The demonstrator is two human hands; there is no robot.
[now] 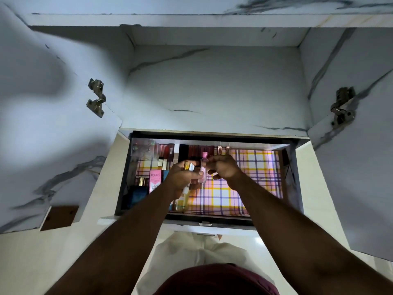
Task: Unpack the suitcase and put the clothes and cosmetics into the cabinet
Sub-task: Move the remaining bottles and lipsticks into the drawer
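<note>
An open drawer (289, 167) of the white marble-pattern cabinet (212, 88) is lined with pink, yellow and purple checked paper (255, 167). Both hands hover over its middle. My left hand (182, 177) grips a bunch of small cosmetics, among them a gold-capped tube (188, 166) and a yellowish bottle (184, 195). My right hand (223, 167) pinches the top of a slim pink tube (203, 167) that stands out of the bunch. Cosmetics fill the drawer's left side: a pink Pond's box (154, 179), a blue box (137, 194), lipsticks (165, 150) along the back.
Both cabinet doors stand open, the left one (42, 124) and the right one (357, 167), each with a metal hinge. The shelf above the drawer holds nothing that I can see. The drawer's right half shows bare liner. The suitcase is out of view.
</note>
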